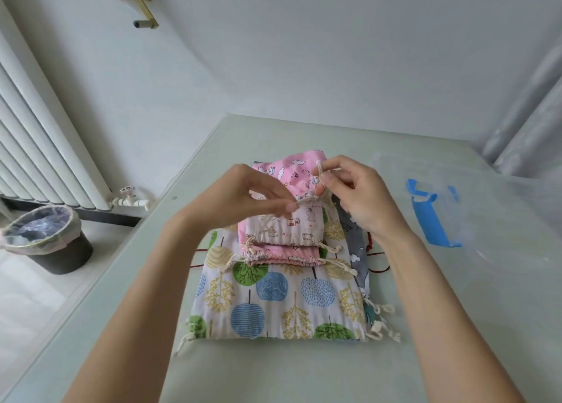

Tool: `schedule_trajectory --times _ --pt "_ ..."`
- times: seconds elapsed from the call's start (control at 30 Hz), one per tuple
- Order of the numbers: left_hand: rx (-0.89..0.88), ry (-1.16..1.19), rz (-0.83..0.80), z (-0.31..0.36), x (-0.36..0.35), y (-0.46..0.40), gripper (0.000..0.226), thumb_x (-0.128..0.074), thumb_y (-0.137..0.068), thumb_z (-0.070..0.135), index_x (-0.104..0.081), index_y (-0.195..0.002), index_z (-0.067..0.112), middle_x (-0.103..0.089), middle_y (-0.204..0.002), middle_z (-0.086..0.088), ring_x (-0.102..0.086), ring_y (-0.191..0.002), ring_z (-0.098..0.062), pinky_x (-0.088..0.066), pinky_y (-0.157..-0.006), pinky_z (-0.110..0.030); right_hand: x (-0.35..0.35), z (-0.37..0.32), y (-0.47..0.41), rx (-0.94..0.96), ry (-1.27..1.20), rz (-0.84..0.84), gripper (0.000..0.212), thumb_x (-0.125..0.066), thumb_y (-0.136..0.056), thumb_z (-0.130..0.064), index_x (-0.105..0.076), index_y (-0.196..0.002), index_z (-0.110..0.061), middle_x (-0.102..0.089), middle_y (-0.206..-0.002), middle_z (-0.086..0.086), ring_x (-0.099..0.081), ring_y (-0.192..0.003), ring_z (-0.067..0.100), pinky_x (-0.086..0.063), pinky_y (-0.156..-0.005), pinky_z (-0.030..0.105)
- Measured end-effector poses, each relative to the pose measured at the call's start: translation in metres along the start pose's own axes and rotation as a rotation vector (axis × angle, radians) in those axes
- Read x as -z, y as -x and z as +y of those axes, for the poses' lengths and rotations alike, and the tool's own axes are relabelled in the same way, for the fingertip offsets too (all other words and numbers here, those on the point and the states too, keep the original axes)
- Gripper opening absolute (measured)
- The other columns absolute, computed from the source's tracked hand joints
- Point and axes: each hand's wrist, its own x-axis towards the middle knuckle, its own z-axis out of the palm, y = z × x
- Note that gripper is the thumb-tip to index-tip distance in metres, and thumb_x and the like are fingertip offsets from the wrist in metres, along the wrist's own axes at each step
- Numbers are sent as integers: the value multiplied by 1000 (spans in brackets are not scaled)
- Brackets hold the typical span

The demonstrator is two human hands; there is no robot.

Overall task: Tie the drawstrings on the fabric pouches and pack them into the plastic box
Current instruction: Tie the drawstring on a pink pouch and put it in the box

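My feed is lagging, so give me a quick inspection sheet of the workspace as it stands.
Surface: pale green table.
Job's things: pink pouch held up over stacked pouches; tree-print pouch at the bottom; clear plastic box with blue clips, right.
Clutter: nothing seen.
Grips: left hand and right hand each pinch the cream drawstring.
Cables: nothing seen.
Surroundings: radiator, lined bin on the floor, left.

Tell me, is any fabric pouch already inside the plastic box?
No. The pouches lie stacked on the table, and the plastic box with blue clips stands apart on the right with no pouch visible in it.
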Motion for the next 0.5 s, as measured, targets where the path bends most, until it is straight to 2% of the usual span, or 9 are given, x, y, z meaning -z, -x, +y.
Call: schedule_trajectory --times 0.07,0.13,0.2,0.27,0.4,0.5 --pt "48 13 3 -1 10 3 19 -69 -72 32 -74 -76 15 -70 -63 6 -64 -60 -5 -47 -66 -12 -3 4 -1 12 76 -48 8 -53 -94 -15 -60 -93 -19 -67 -72 -8 -57 -58 -6 -40 -62 5" --pt "122 -27 -66 -3 17 6 25 -69 -70 36 -73 -75 12 -69 -61 5 -63 -58 -5 -48 -64 -14 -6 9 -1 25 142 -83 6 -55 -93 -18 -61 -94 -19 -67 -71 -12 -59 -68 -6 -39 -69 5" --pt "188 -27 -127 -7 24 9 22 -70 -69 36 -72 -74 14 -69 -61 5 -63 -58 -6 -47 -63 -14 -5 13 -2 31 172 -93 5 -56 -93 -19 -61 -94 -19 -68 -72 -12 -59 -71 -6 -39 -70 4" --pt "199 38 -120 -10 32 12 18 -71 -70 33 -73 -75 16 -70 -65 2 -64 -61 -7 -48 -64 -15 -4 15 -2 24 165 -91 5 -55 -93 -18 -59 -93 -21 -68 -73 -11 -60 -72 -6 -38 -70 4" --pt "132 202 -106 -11 29 12 16 -67 -76 18 -74 -88 11 -73 -78 -1 -67 -75 -12 -52 -73 -20 -4 18 -4 -6 150 -97 3 -58 -91 -14 -60 -92 -12 -69 -72 -9 -63 -72 -4 -42 -71 5" --pt "79 258 -156 -7 15 5 16 -62 -81 12 -70 -94 9 -72 -80 4 -68 -77 -13 -51 -75 -20 -9 19 -3 -25 124 -63 7 -63 -88 -16 -58 -84 -15 -69 -68 -10 -66 -71 -2 -47 -71 10"
